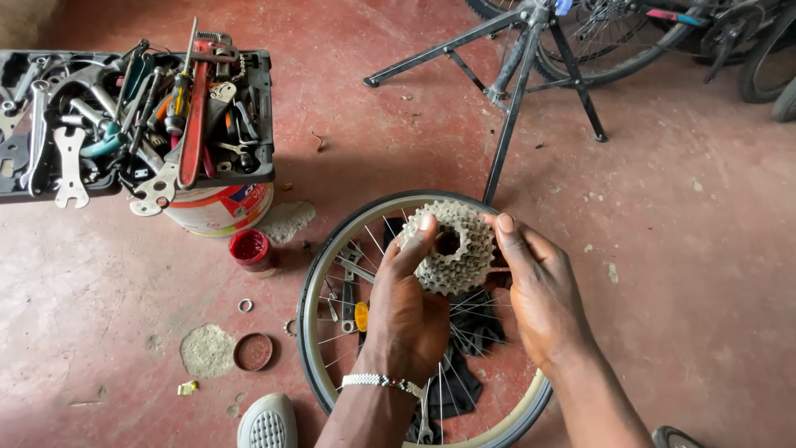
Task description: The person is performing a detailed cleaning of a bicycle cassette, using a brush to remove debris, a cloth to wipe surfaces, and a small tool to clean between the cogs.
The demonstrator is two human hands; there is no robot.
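Both hands hold a worn grey bicycle sprocket cluster [454, 246] above a spoked bicycle wheel [319, 286] that lies flat on the red floor. My left hand [408, 303], with a beaded bracelet at the wrist, grips the cluster's left side, thumb up on its toothed edge. My right hand [537, 286] holds the right side with the fingertips on the rim. A dark cloth [468, 365] and a wrench [425, 411] lie under the spokes. An orange reflector [361, 316] sits among the spokes.
A black tray of wrenches and tools [124, 116] rests on a white bucket [220, 209] at upper left. A small red tin [251, 249] and its lid [253, 352] lie nearby. A repair stand [518, 75] and bicycles [663, 33] stand behind. My shoe [267, 423] is at bottom.
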